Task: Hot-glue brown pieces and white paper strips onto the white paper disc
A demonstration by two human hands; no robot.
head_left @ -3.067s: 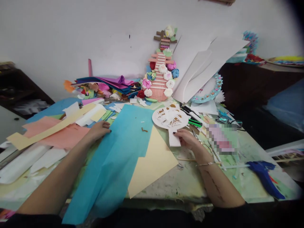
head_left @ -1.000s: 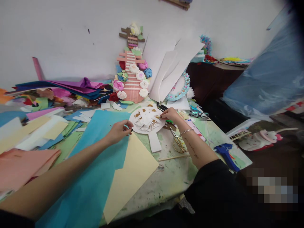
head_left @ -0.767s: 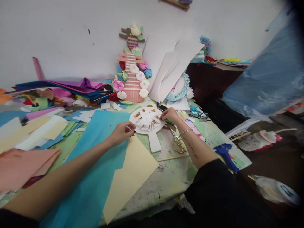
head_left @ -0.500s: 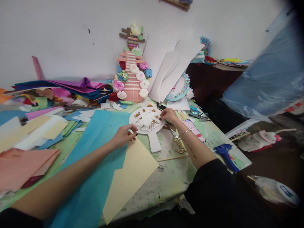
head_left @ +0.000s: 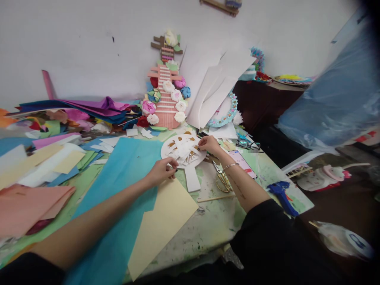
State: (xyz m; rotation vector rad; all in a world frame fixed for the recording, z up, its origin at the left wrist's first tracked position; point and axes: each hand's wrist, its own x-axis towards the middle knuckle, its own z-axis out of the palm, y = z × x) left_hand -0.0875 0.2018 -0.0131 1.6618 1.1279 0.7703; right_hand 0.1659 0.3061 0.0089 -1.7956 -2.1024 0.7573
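Note:
A round white paper fan (head_left: 192, 182) with a flat handle lies on the table, its face covered with loose white paper strips (head_left: 184, 147) and brown patches. My left hand (head_left: 162, 171) hovers at the fan's lower left edge, over the corner of a cream sheet (head_left: 166, 221). Its fingers are bent and slightly apart, with nothing visible between them. At the fan's right edge, my right hand (head_left: 209, 145) has its fingertips pinched together over the strips. What they hold, if anything, is too small to make out. Under my left forearm lies a blue sheet (head_left: 118, 170).
Gold-handled scissors (head_left: 222, 183), a thin stick (head_left: 216, 198), a phone (head_left: 242, 162), glasses (head_left: 248, 145) and a blue glue gun (head_left: 282, 194) lie to the right. Coloured papers (head_left: 44, 162) pile up at left. A flower-decorated paper instrument (head_left: 166, 99) leans on the wall.
My left hand has moved slightly right, closer to the fan's edge. My right hand has shifted a little left over the strips. The view has tilted slightly.

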